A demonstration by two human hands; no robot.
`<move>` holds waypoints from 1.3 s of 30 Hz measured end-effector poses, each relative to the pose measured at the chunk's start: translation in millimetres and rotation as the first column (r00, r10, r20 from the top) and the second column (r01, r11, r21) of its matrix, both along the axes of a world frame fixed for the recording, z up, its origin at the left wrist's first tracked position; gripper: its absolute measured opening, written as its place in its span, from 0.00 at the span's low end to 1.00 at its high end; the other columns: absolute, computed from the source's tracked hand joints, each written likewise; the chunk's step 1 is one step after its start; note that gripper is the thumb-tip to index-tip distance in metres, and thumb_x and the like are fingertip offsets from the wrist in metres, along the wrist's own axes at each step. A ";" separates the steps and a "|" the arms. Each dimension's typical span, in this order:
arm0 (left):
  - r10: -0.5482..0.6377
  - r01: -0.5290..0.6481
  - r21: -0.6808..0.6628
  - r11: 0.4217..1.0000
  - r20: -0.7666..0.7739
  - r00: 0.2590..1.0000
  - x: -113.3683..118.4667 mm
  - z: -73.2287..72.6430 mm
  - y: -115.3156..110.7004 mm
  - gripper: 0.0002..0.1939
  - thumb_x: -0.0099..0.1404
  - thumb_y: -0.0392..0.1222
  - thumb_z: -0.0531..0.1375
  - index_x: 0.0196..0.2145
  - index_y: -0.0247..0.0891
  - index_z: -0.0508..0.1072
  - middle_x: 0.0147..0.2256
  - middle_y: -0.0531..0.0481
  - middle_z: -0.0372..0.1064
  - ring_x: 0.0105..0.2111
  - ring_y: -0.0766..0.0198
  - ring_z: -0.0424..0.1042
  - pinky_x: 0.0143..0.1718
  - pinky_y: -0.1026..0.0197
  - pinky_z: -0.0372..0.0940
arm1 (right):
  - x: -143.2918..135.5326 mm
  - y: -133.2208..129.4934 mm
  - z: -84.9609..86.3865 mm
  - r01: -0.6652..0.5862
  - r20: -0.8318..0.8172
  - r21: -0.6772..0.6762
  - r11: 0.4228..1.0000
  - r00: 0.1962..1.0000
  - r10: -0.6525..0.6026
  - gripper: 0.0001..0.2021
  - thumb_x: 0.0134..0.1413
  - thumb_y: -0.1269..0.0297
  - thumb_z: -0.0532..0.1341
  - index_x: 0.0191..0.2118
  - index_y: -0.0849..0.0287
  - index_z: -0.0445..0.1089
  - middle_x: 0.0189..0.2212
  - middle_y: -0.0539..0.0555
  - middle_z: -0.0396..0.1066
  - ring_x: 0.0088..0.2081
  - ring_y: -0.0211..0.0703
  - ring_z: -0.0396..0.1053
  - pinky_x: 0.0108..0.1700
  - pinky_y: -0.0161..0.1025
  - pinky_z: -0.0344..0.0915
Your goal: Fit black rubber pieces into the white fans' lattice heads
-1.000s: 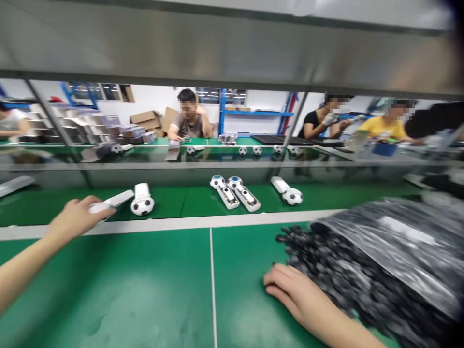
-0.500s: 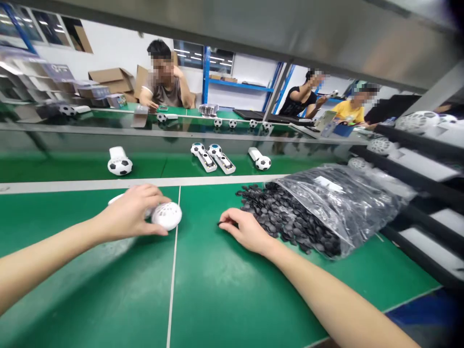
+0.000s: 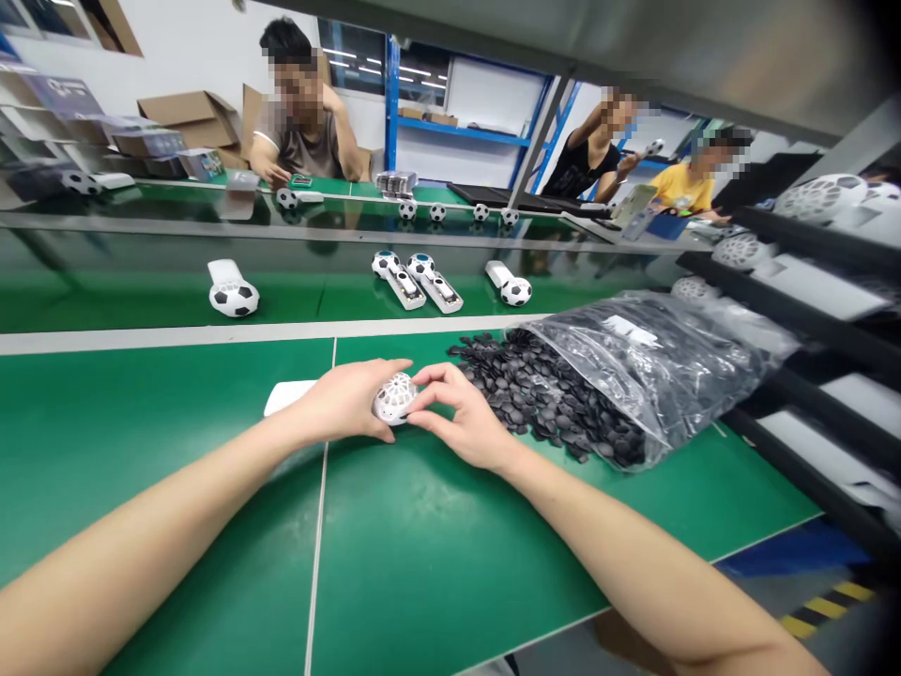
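My left hand (image 3: 347, 402) grips a white soccer-ball-shaped housing (image 3: 395, 398) with a lattice of holes, its flat white handle (image 3: 288, 396) sticking out to the left under the wrist. At the housing's right side is my right hand (image 3: 450, 409), its thumb and fingers pinched together at the lower edge. A small black piece (image 3: 404, 419) shows by those fingertips; whether it is held or sits in the housing is hard to make out. Right of this hand lies a heap of black pieces (image 3: 542, 394), spilling from a clear plastic bag (image 3: 654, 366).
Behind the white ledge, several ball-shaped devices (image 3: 235, 297) lie on a green belt (image 3: 310, 291), two with opened handles (image 3: 442, 289). At right, black racks (image 3: 795, 329) hold white housings. Co-workers (image 3: 302, 113) sit across the line. A metal beam (image 3: 633, 47) hangs overhead.
My left hand has carried the housing rightward. My right hand has come from beside the heap to the housing, bringing a black piece. The view has tilted down slightly.
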State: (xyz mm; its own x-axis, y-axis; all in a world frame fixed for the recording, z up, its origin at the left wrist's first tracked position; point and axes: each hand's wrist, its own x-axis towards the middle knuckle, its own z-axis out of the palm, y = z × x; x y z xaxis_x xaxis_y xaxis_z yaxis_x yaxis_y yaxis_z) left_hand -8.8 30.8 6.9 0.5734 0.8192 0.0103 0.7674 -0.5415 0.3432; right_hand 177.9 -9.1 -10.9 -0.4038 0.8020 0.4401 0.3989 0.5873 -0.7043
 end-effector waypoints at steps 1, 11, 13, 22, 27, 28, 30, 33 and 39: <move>0.032 -0.032 0.012 0.999 0.009 0.999 0.4 -1.3 -2.7 0.46 0.36 0.50 0.68 0.54 0.51 0.58 0.51 0.51 0.64 0.48 0.49 0.64 0.44 0.56 0.61 | -1.9 -1.4 -1.3 -0.002 0.013 0.008 1.000 1.000 0.002 0.01 0.49 0.69 0.61 0.30 0.56 0.69 0.41 0.52 0.62 0.47 0.41 0.60 0.53 0.45 0.56; 0.030 -0.025 -0.048 0.999 0.096 0.995 -0.2 2.5 -6.8 0.35 0.40 0.55 0.66 0.47 0.50 0.65 0.44 0.55 0.69 0.42 0.56 0.69 0.36 0.60 0.63 | -12.5 -4.6 -8.4 0.040 0.036 0.097 0.995 0.998 -0.044 0.03 0.50 0.68 0.60 0.28 0.58 0.65 0.44 0.55 0.61 0.49 0.45 0.58 0.52 0.46 0.56; 0.025 -0.019 -0.050 0.999 0.111 0.994 -3.8 3.9 -5.4 0.34 0.40 0.57 0.65 0.47 0.49 0.65 0.43 0.55 0.69 0.41 0.56 0.69 0.35 0.61 0.63 | -13.5 -4.5 -8.8 0.057 0.006 0.073 0.996 0.998 -0.057 0.04 0.49 0.68 0.61 0.29 0.58 0.63 0.45 0.55 0.60 0.50 0.45 0.58 0.52 0.47 0.56; 0.059 -0.049 -0.111 0.993 0.087 0.994 -2.3 11.2 -11.2 0.30 0.45 0.57 0.61 0.46 0.47 0.64 0.41 0.54 0.69 0.37 0.57 0.69 0.31 0.62 0.61 | -14.2 0.5 -17.3 0.008 -0.117 -0.247 0.969 0.992 -0.038 0.25 0.46 0.64 0.62 0.50 0.56 0.53 0.50 0.58 0.60 0.49 0.45 0.62 0.49 0.44 0.62; 0.093 -0.081 -0.115 0.990 0.095 0.991 -1.8 10.5 -11.6 0.30 0.45 0.58 0.61 0.46 0.48 0.64 0.41 0.55 0.69 0.38 0.56 0.69 0.32 0.61 0.62 | -16.4 -0.3 -13.7 0.068 -0.038 -0.241 0.968 0.996 -0.080 0.23 0.46 0.64 0.62 0.49 0.57 0.56 0.46 0.55 0.64 0.46 0.44 0.64 0.44 0.42 0.64; 0.093 -0.082 -0.115 0.990 0.096 0.991 -2.2 9.8 -11.3 0.30 0.45 0.58 0.60 0.46 0.48 0.64 0.42 0.55 0.69 0.39 0.56 0.69 0.34 0.60 0.62 | -15.0 1.7 -11.9 0.065 -0.018 -0.229 0.971 0.997 -0.071 0.23 0.47 0.63 0.62 0.49 0.56 0.57 0.45 0.54 0.65 0.45 0.44 0.64 0.43 0.41 0.63; 0.084 -0.074 -0.116 0.991 0.089 0.992 -3.4 7.5 -9.6 0.31 0.45 0.58 0.60 0.47 0.48 0.63 0.45 0.54 0.67 0.41 0.55 0.68 0.37 0.59 0.62 | -7.6 9.0 -7.5 0.074 0.024 -0.191 0.979 0.997 -0.071 0.18 0.49 0.62 0.61 0.47 0.56 0.60 0.43 0.53 0.66 0.43 0.42 0.65 0.42 0.39 0.63; 0.058 -0.052 -0.106 0.993 0.054 0.997 -6.3 2.6 -5.0 0.34 0.46 0.52 0.61 0.51 0.45 0.60 0.49 0.52 0.65 0.45 0.54 0.66 0.41 0.57 0.62 | 12.9 24.3 -0.7 0.273 0.187 -0.032 0.961 0.947 -0.263 0.06 0.53 0.63 0.57 0.35 0.58 0.68 0.35 0.52 0.68 0.39 0.40 0.65 0.43 0.39 0.62; -0.029 0.033 0.073 0.997 -0.055 0.998 -9.8 -0.7 -1.6 0.32 0.49 0.33 0.52 0.54 0.45 0.58 0.51 0.51 0.63 0.48 0.54 0.62 0.45 0.55 0.59 | 37.6 36.8 1.2 0.428 0.654 0.167 0.888 0.626 -0.425 0.06 0.50 0.62 0.61 0.32 0.57 0.73 0.33 0.56 0.70 0.38 0.49 0.63 0.38 0.42 0.61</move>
State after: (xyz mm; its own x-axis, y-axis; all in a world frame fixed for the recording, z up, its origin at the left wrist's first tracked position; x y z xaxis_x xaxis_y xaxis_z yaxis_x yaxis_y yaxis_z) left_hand -18.6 29.2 6.2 0.6001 0.7990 0.0385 0.7661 -0.5879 0.2597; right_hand 215.6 27.8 -9.7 -0.1964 0.9610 0.1946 0.9602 0.2287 -0.1605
